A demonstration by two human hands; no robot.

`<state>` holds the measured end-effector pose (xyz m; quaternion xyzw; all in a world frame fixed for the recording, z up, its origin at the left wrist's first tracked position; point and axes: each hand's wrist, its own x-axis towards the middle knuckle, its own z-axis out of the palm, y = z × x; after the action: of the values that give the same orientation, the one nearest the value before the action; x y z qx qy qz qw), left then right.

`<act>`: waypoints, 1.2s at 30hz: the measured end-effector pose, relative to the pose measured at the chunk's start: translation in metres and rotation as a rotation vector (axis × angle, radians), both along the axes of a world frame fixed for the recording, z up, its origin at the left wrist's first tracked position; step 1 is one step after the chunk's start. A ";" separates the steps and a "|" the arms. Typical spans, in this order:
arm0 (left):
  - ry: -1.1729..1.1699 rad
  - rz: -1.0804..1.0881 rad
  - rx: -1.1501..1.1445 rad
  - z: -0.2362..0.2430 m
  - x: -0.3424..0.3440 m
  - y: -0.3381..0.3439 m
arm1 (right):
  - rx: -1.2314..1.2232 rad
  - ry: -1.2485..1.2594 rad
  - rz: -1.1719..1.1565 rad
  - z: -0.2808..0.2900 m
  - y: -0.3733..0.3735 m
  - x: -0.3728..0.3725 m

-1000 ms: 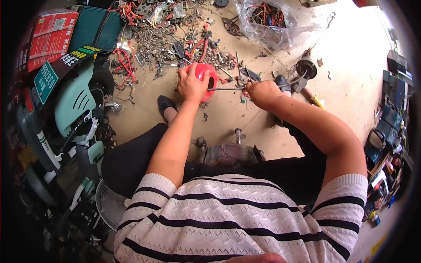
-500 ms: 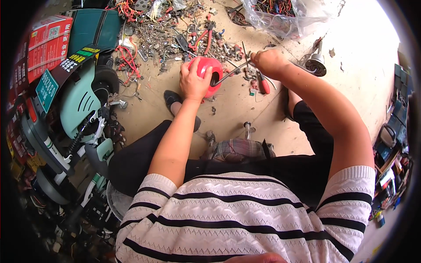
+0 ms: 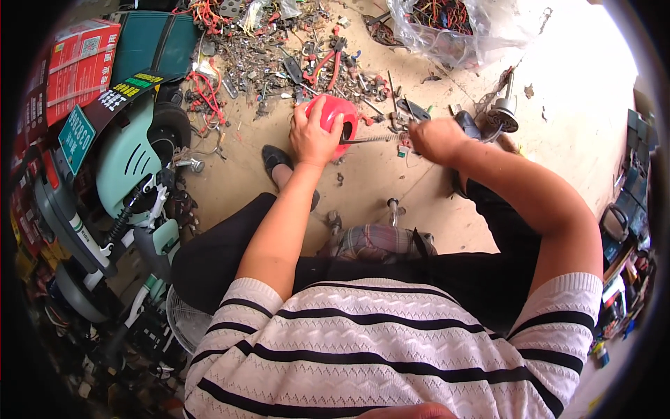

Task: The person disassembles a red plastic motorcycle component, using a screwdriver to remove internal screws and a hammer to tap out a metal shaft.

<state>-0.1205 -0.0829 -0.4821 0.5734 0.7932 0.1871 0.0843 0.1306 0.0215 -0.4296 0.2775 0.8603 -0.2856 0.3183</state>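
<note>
My left hand (image 3: 313, 138) is wrapped over a glossy red, round hollow shell (image 3: 340, 108), held above the floor with its dark opening toward the right. Out of that opening runs a thin metal rod (image 3: 377, 139), ribbed like a spring along part of its length. Its other end disappears into my right hand (image 3: 438, 141), which is closed in a fist around it. How deep the rod reaches inside the shell is hidden. Just beyond lie red-handled pliers (image 3: 331, 61) and a dark, flat-handled tool (image 3: 414, 109) on the floor.
Small metal scraps (image 3: 258, 70) and loose red wires (image 3: 208, 94) cover the floor ahead. A clear bag of wires (image 3: 447, 28) stands at the far right, near a round metal part with a shaft (image 3: 504, 115). A pale green scooter (image 3: 125, 157) and red box (image 3: 80, 63) crowd the left.
My right hand has moved nearer and slightly right, bringing the rod from a slant to nearly level. The left hand and red shell have shifted only slightly.
</note>
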 end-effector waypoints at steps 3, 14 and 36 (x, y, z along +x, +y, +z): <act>-0.009 0.027 -0.025 0.002 0.005 -0.002 | -0.276 -0.144 -0.051 0.006 -0.029 0.003; 0.118 0.011 0.029 -0.001 0.020 -0.003 | 0.058 0.386 -0.114 0.035 -0.037 0.018; 0.028 0.105 -0.111 0.000 0.004 -0.005 | 0.278 0.285 -1.529 -0.121 0.058 0.213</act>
<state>-0.1165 -0.0882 -0.4823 0.5282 0.8323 0.1388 0.0951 0.3433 0.0793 -0.5502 0.7899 0.4914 -0.3478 -0.1170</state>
